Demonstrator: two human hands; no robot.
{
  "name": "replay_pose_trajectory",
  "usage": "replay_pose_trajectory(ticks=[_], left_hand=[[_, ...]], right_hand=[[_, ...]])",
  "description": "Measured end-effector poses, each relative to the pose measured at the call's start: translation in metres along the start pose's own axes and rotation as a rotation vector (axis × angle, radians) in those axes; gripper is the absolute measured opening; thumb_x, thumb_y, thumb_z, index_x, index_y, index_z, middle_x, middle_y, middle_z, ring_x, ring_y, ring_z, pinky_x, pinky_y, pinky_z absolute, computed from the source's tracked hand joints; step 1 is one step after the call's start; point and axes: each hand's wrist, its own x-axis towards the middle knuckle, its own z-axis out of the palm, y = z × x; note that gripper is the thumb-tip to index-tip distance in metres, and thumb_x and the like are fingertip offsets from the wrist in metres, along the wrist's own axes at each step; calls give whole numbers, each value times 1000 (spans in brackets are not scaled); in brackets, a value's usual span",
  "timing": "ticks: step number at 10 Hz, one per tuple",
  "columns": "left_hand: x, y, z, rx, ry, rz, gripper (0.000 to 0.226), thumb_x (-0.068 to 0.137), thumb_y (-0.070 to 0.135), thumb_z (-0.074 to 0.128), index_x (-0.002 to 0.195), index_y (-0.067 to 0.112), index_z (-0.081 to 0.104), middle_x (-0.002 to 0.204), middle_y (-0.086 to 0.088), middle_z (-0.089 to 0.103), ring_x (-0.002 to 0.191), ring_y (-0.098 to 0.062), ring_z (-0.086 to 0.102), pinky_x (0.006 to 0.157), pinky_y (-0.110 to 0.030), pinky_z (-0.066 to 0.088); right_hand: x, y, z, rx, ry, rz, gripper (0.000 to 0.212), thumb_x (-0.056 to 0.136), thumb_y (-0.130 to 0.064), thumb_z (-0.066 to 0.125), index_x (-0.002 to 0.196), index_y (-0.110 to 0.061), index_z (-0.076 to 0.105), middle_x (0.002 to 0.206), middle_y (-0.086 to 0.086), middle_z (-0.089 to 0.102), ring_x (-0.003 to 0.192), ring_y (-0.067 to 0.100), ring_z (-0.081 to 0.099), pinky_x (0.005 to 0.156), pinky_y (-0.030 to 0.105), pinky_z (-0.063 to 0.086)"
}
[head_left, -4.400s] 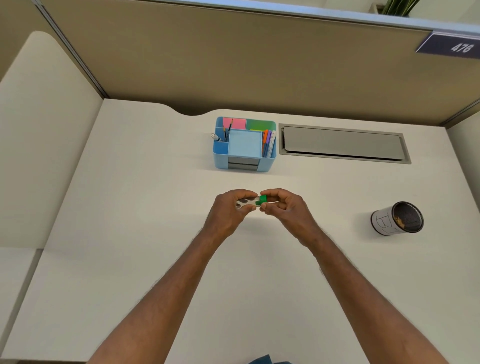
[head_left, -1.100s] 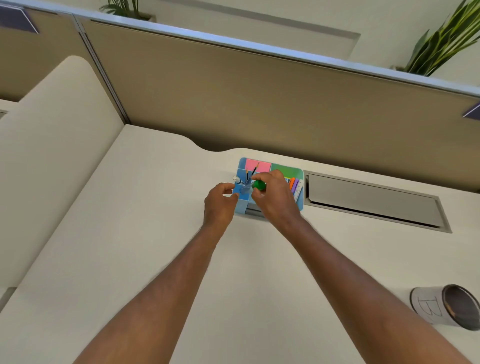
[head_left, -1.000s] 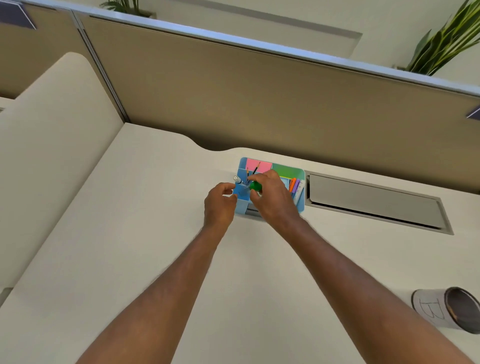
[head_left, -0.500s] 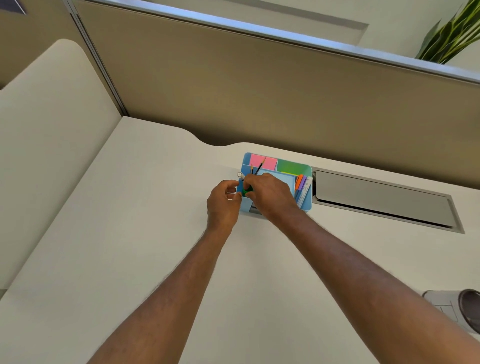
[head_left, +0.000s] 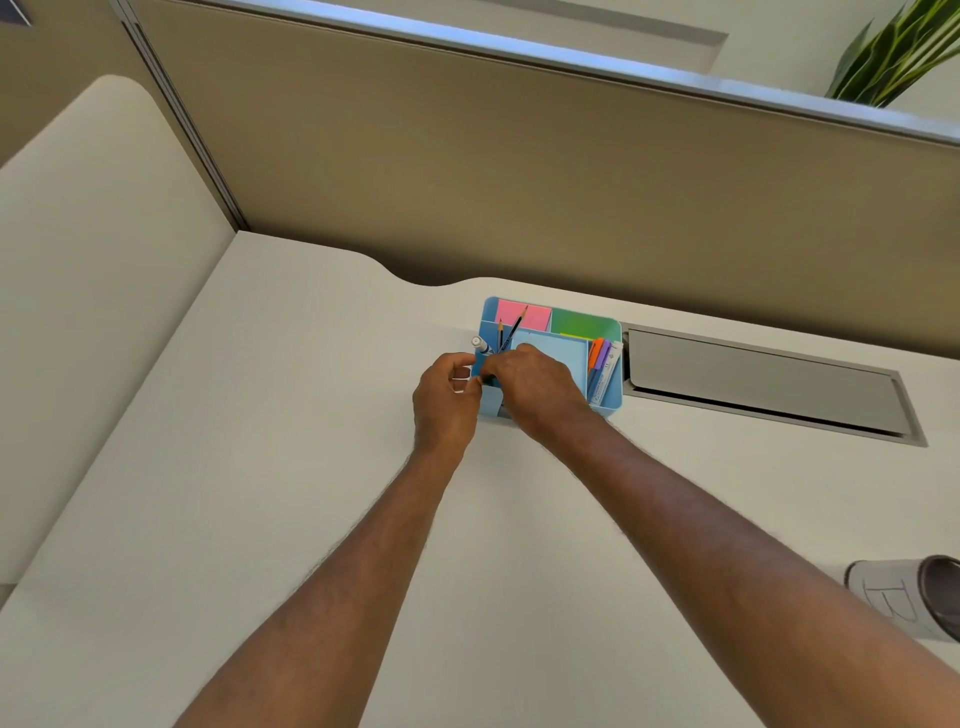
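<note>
One blue organizer (head_left: 614, 408), two pencils (head_left: 515, 328), two highlighters (head_left: 597, 349), one green item (head_left: 488, 382) and one can (head_left: 901, 597) are visible.

Near the back of the desk (head_left: 260, 467), before the partition (head_left: 519, 182) — an organiser (head_left: 608, 410). In its left compartment, pencils (head_left: 511, 332); in the right one, markers (head_left: 600, 358); along the back, note pads (head_left: 524, 318). Just right of it, a cable hatch (head_left: 753, 382). At the organiser's left front corner, left hand (head_left: 444, 405) and right hand (head_left: 535, 389), a small item (head_left: 488, 381) pinched between them. Far right, nearer — a cup (head_left: 893, 597) on its side.
</note>
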Motion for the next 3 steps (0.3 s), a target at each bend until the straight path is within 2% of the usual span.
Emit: replay_pose_trajectory(ticks=[1,3], left_hand=[[1,0,1,1,4,5,31,94,16,68,125,13,63,129,-8,68,113,-25,66,95,-32,52],[-6,-1,1,60,26,50,36,96,18,66,131,13,60,136,-9,62,118,-24,63,95,-30,51]], right_hand=[[0,-1,2,21,-15,15,34,99,-19,68,133,-17,66,127,12,66,114,27,62,91,33,52],[-18,7,7,136,88,26,36,99,-12,67,135,-15,64,136,10,61,121,25,59,96,33,53]])
